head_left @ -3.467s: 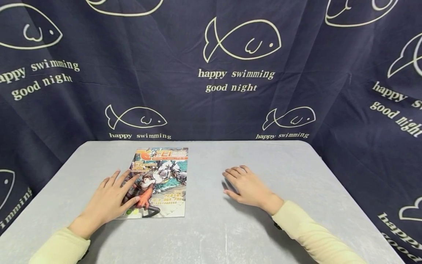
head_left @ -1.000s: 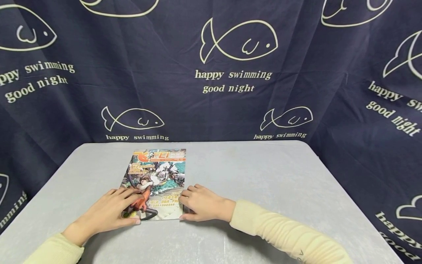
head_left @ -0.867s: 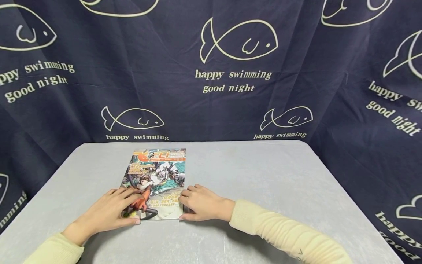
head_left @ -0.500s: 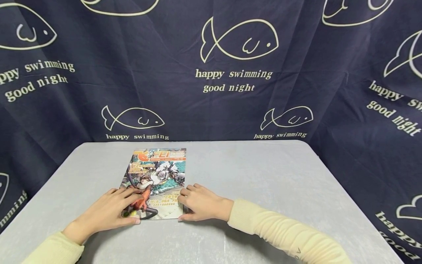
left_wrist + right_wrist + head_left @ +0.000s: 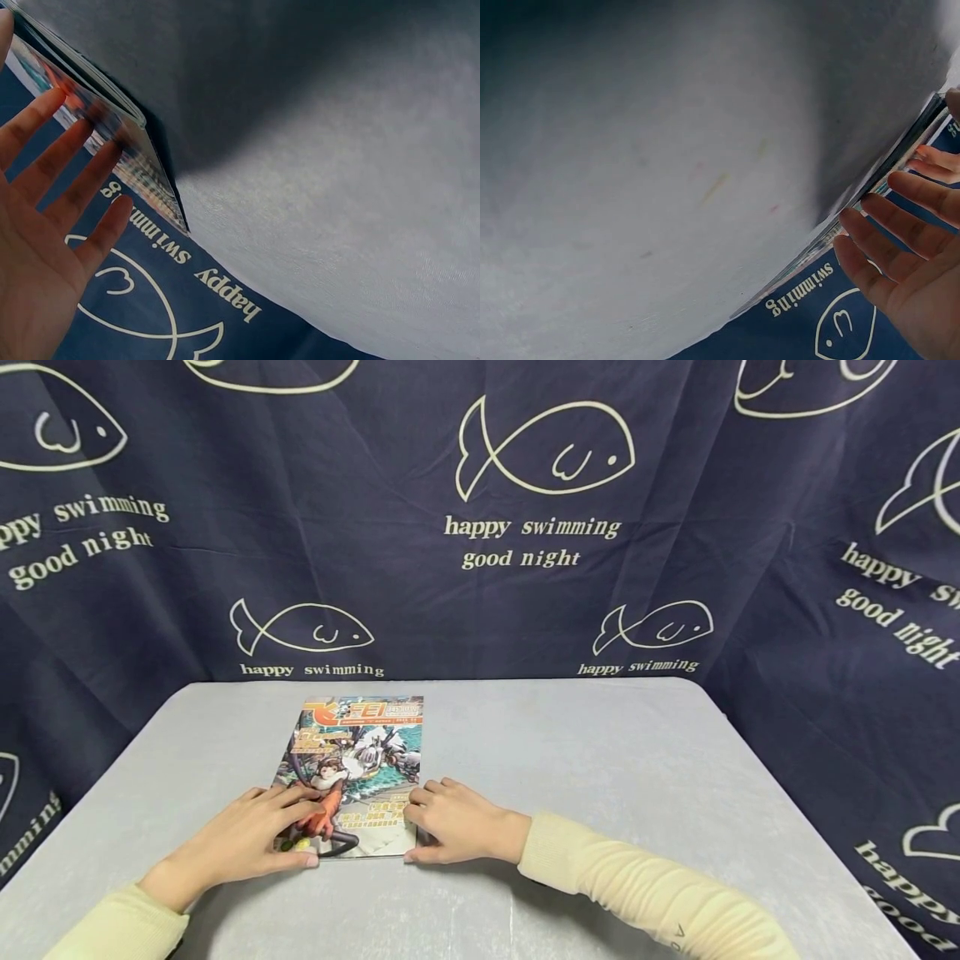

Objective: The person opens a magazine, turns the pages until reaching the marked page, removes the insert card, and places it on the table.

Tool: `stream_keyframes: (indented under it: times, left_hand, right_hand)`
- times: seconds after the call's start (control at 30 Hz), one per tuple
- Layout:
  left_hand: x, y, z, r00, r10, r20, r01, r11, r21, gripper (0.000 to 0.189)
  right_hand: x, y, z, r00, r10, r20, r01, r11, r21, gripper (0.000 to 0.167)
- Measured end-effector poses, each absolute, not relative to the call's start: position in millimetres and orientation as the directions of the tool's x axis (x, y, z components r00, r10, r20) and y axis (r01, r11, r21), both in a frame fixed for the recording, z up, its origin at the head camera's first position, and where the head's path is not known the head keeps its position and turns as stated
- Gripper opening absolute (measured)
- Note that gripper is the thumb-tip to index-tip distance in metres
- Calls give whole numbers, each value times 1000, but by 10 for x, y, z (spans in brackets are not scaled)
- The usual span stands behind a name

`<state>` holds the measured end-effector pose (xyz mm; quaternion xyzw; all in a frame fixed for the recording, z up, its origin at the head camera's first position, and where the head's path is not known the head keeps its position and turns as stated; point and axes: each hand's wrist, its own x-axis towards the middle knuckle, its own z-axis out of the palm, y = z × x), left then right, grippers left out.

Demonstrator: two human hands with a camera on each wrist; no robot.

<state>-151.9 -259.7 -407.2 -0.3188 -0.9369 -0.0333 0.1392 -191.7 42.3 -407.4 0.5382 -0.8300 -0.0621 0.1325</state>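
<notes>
A magazine (image 5: 371, 777) with a bright illustrated cover and an orange title band lies closed, face up, on the left half of the table. My left hand (image 5: 243, 835) rests over its lower left side, fingers extended onto the cover and thumb along the bottom edge. In the left wrist view, those fingers (image 5: 75, 191) are spread and fairly straight against the cover, and the stacked page edges show. My right hand (image 5: 461, 822) touches the lower right edge with its fingertips, its thumb near the bottom corner. The right wrist view has its fingers (image 5: 900, 225) loosely extended beside the magazine's edge.
The grey table (image 5: 600, 760) has rounded far corners. A dark blue curtain (image 5: 420, 468) printed with fish outlines and lettering hangs behind it and at both sides. Cream sleeves (image 5: 637, 885) cover both forearms.
Compared with the oldest frame, my right hand has moved left to the magazine's right edge, and my left hand has slid down toward the bottom edge. Over the last second, both hands stay nearly still.
</notes>
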Motion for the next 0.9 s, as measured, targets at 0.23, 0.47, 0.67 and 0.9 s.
stream_keyframes:
  times: [0.23, 0.47, 0.67, 0.9]
  left_hand:
    - [-1505, -2601, -4049, -773, 579, 259, 598, 802, -11, 61]
    - [-1517, -2633, -4079, -790, 563, 245, 581, 814, 2, 61]
    - [-1501, -2627, -4062, -802, 553, 226, 570, 821, 13, 62]
    - [-1484, -2587, -4043, -769, 583, 263, 602, 798, -9, 65]
  right_hand:
    - [-1915, 416, -4069, -391, -907, 155, -875, 419, 243, 46]
    - [-1922, 409, -4060, -381, -911, 158, -879, 410, 243, 45]
    - [-1946, 407, -4057, -380, -911, 160, -874, 410, 260, 40]
    - [-1955, 406, -4051, -386, -908, 163, -871, 417, 261, 37]
